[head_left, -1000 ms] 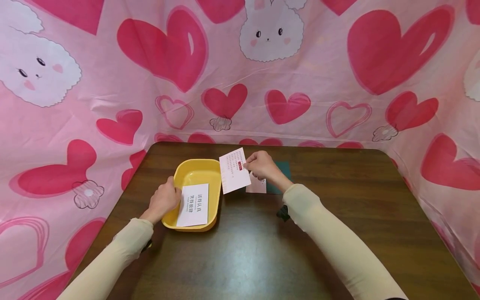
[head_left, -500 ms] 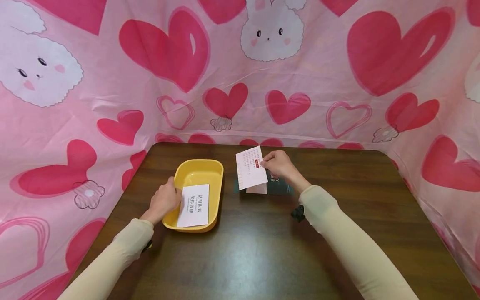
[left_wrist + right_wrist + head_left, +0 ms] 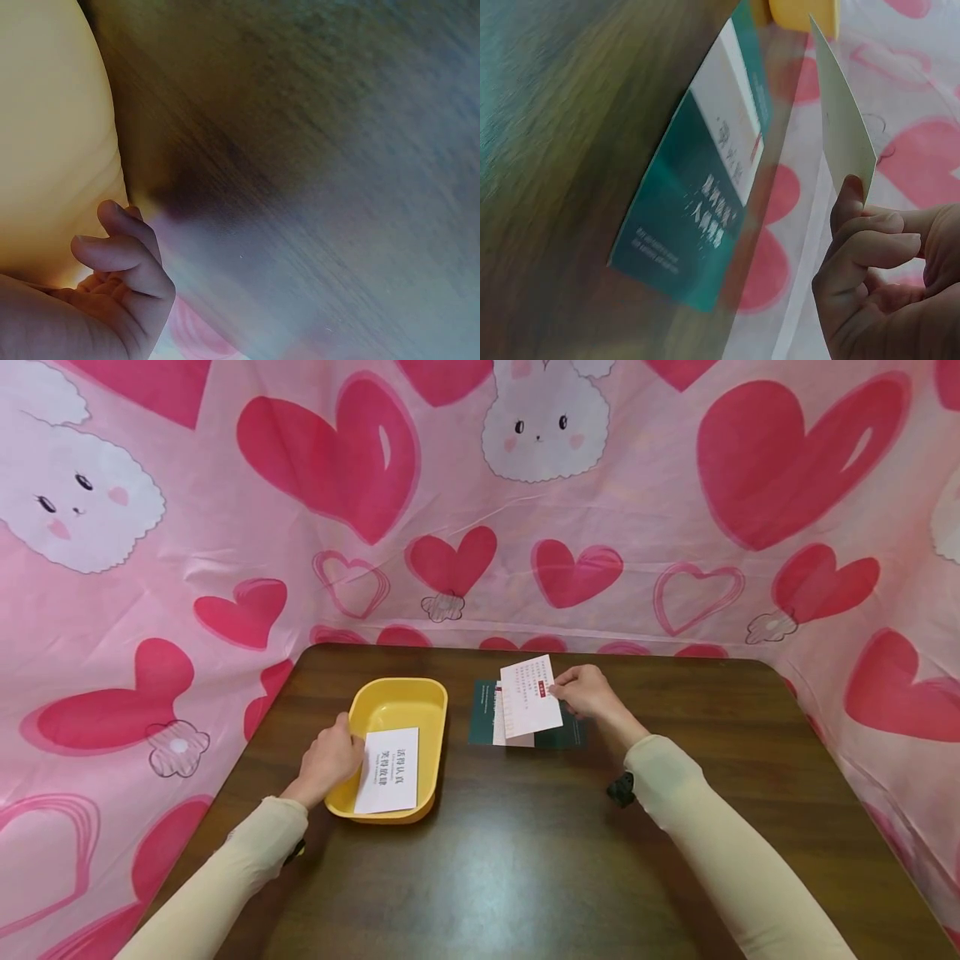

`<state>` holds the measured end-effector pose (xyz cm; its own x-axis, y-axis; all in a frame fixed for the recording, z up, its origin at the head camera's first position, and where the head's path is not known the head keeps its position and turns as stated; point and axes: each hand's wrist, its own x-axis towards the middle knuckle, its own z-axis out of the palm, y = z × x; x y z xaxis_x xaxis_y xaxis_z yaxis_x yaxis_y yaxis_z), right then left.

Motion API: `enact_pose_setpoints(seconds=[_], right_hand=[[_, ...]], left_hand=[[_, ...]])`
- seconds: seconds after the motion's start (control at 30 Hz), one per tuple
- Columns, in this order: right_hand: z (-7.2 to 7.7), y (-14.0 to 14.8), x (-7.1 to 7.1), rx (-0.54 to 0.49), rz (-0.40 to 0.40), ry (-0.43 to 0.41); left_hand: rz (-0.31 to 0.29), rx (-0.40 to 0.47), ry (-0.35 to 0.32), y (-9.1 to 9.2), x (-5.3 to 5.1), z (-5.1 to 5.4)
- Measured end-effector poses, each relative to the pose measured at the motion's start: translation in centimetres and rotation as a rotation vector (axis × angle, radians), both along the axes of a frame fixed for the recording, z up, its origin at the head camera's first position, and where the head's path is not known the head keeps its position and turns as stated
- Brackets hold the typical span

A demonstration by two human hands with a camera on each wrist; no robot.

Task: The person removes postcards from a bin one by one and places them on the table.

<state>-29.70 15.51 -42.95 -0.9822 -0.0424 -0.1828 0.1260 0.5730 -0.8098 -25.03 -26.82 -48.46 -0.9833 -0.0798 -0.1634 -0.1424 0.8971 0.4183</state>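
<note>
My right hand (image 3: pixel 588 692) pinches the right edge of a pale card (image 3: pixel 531 697) with small print and a red label, held above a dark green card (image 3: pixel 482 714) on the table. In the right wrist view the pinched card (image 3: pixel 844 112) stands apart from the green card (image 3: pixel 679 202), which has a pale band across it. My left hand (image 3: pixel 327 760) grips the left rim of a yellow tray (image 3: pixel 438 727). A white card (image 3: pixel 387 772) with dark lettering lies in the tray's near part. In the left wrist view that hand (image 3: pixel 124 281) curls at the tray's side (image 3: pixel 56 135).
The brown wooden table (image 3: pixel 510 860) reaches back to a pink cloth (image 3: pixel 637 510) with hearts and rabbits, which hangs behind it and at both sides. A dark object (image 3: pixel 621 789) is at the right wrist.
The right hand has moved right with the pale card, from beside the tray to above the green card, whose left part now shows. The left hand and the tray have stayed in place.
</note>
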Motion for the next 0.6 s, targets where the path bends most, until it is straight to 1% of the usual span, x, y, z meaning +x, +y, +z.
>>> enact_pose_setpoints(seconds=[0.17,0.37,0.6], right_hand=[[-0.6,1.2,0.1,-0.018,-0.024,-0.01],[-1.1,3.0,0.3,-0.032,-0.05,-0.026],[-1.4,4.7,0.5,-0.03,-0.061,-0.054]], left_hand=[[0.007,0.0,-0.005,0.1,0.0,0.0],[0.013,0.021,-0.029,0.2,0.1,0.0],[0.015,0.023,-0.019,0.0,0.1,0.2]])
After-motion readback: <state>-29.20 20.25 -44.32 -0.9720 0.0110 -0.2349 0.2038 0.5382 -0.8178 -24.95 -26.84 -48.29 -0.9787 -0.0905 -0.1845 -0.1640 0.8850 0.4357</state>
